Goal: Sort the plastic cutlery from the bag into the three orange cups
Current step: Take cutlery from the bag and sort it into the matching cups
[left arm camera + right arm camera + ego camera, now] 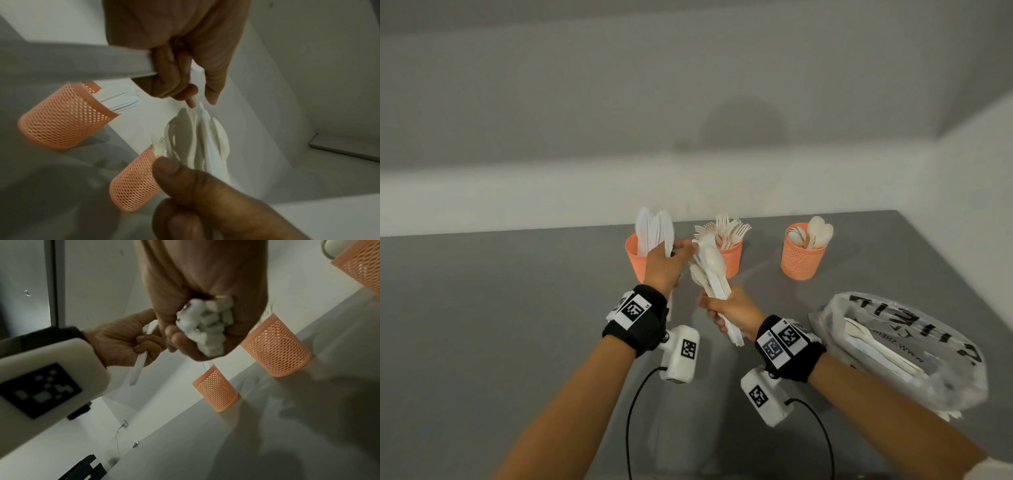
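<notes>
1. Right hand (pixel 734 313) fist-grips a mixed cutlery bundle (pixel 709 270) above the table (pixel 517 308).
2. Left hand (pixel 666 265) pinches one white knife (pixel 139 363) at 9 o'clock of the bundle.
3. Knife cup (pixel 635 257), fork cup (pixel 731 258), spoon cup (pixel 803 260) at 12 o'clock; bag (pixel 914 346) at 3 o'clock.

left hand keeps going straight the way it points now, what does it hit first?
Probably the knife cup: the left hand, gripping one white piece, points at its rim and knives. Depth is unclear; the bundle sits just to its right.
</notes>
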### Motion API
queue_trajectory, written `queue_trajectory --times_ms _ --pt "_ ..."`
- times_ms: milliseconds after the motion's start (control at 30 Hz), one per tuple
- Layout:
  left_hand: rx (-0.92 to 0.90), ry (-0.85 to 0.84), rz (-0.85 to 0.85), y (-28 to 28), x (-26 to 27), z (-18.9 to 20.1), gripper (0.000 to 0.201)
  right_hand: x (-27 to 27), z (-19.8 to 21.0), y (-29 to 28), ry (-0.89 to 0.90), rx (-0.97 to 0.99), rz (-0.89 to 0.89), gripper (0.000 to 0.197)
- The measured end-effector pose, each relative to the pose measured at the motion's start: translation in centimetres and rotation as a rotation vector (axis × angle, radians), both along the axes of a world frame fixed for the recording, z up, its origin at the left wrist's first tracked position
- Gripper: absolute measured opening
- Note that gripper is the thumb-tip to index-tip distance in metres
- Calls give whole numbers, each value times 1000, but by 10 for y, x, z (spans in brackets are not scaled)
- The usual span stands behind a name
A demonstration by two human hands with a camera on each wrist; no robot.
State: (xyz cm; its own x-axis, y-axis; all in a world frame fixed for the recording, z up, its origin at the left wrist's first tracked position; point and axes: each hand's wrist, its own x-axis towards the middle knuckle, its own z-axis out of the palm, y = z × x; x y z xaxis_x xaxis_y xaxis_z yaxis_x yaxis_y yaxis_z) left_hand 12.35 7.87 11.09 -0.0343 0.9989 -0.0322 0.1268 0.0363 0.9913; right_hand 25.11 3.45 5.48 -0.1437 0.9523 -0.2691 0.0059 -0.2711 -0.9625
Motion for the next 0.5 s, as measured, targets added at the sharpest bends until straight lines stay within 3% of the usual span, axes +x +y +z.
queue_trajectory --times_ms 167,300,500 --pt "68 49 30 6 9 -3 9 6 1 0 -42 4 40 14" --pt "30 158 -7 10 10 -7 33 12 0 0 -30 -10 41 16" --pt "-16 91 121 14 9 -13 17 16 0 2 161 -78 -130 24"
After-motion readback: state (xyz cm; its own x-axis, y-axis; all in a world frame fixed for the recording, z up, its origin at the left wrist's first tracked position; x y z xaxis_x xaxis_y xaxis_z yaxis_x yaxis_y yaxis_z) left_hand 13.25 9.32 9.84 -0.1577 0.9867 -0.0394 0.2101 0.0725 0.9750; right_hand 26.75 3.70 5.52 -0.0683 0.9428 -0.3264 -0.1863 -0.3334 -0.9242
